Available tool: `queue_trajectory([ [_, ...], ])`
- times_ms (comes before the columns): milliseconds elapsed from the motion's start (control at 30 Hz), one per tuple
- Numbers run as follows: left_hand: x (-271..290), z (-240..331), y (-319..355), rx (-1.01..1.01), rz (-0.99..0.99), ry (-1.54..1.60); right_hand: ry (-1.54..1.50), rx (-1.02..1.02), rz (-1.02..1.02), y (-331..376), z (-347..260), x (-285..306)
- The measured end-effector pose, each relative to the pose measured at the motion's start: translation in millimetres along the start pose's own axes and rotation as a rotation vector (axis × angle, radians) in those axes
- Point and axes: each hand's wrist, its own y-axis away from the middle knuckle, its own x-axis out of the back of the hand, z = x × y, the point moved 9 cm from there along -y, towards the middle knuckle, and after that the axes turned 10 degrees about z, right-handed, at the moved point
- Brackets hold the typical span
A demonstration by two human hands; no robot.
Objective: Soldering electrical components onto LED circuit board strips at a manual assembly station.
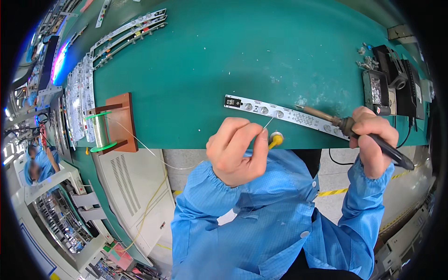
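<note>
The left hand [235,151] was closed in a pinch, thumb and forefinger pressed together on a thin solder wire [268,123] whose free end stuck up and to the right from the fingertips, ending just short of the long white circuit strip [280,114]. A small yellow-capped part [276,139] sat right beside the same fingers, at the near edge of the bench; whether the hand also gripped it could not be told. The rest of the wire ran back to the left, sagging below the bench edge, to a solder spool [99,132] on a brown wooden stand [125,122].

The right hand [372,140] was wrapped tight around the dark handle of a soldering iron [347,125]. Its metal shaft pointed up and to the left, the tip resting over the right part of the strip, apart from the wire end.

The strip lay slantwise on the green bench mat [210,56], between the two hands and slightly beyond them. Farther right stood a dark iron holder [394,81] with a tray of solder scraps. At the far left, more white strips [79,95] lay stacked in rows, and others lay at the top of the mat [130,30]. Both forearms wore blue smock sleeves [205,196].
</note>
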Motion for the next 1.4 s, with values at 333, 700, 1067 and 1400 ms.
queue_trajectory([
  [333,-14,-9,10,-0.150,0.056,-0.092,0.013,-0.218,-0.061,-13,41,-27],
  [700,-16,-8,11,-0.210,0.043,-0.139,0.061,-0.166,-0.112,-19,39,-33],
  [1067,-16,-9,11,-0.193,0.029,-0.146,0.007,-0.180,-0.105,-21,44,-30],
  [1400,-13,-6,14,-0.174,0.073,-0.086,-0.009,-0.217,-0.078,-17,51,-24],
])
